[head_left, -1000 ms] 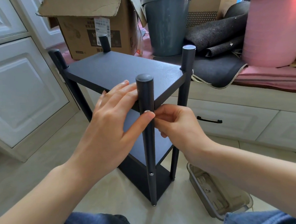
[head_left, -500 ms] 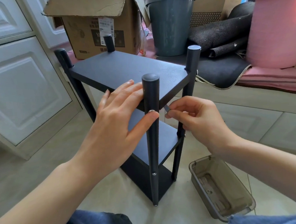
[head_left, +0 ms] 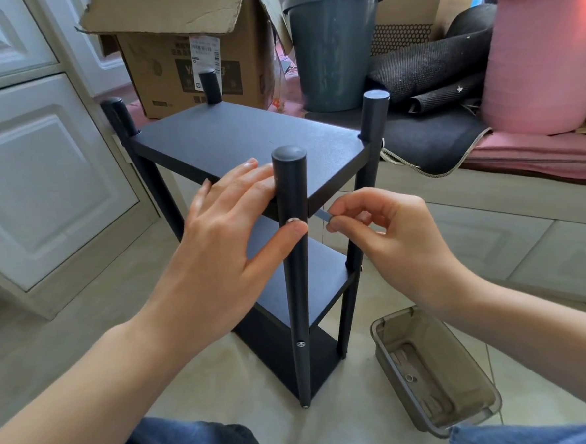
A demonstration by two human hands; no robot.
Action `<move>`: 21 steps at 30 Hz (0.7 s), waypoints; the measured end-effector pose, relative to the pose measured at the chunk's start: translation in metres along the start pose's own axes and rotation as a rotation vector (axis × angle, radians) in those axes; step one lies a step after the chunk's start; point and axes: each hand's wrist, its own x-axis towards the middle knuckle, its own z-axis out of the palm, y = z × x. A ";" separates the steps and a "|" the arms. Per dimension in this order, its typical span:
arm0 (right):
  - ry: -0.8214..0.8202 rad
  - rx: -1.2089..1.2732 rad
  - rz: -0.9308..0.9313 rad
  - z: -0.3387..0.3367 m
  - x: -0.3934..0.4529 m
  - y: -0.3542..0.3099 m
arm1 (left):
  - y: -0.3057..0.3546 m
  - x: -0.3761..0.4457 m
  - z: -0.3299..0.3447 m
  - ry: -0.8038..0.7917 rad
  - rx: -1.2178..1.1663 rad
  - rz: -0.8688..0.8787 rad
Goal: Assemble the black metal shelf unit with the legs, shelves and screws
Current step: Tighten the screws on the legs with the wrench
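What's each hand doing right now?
Left hand: open, fingers on the top shelf, thumb against the front leg.
Right hand: pinching a small metal tool.

- Four legs (head_left: 296,276) on the shelf unit, all upright.
- Three shelves (head_left: 245,145) (top, middle, bottom).
- One screw (head_left: 300,344) visible low on the near leg.
- Two hands: left hand (head_left: 217,240), right hand (head_left: 385,236).
- One small metal tool (head_left: 322,215) (pinched by the right hand).
- One tray (head_left: 434,367) on the floor.
- Two cardboard boxes (head_left: 178,53).
- One grey bucket (head_left: 334,44).
- One pink tub (head_left: 545,55).
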 end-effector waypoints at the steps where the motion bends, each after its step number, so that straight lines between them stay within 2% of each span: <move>1: 0.005 -0.006 -0.003 0.001 0.000 0.000 | 0.000 0.000 0.000 -0.002 0.000 0.000; 21: -0.041 0.233 0.155 0.028 -0.001 -0.003 | -0.001 0.001 0.001 0.001 -0.019 -0.002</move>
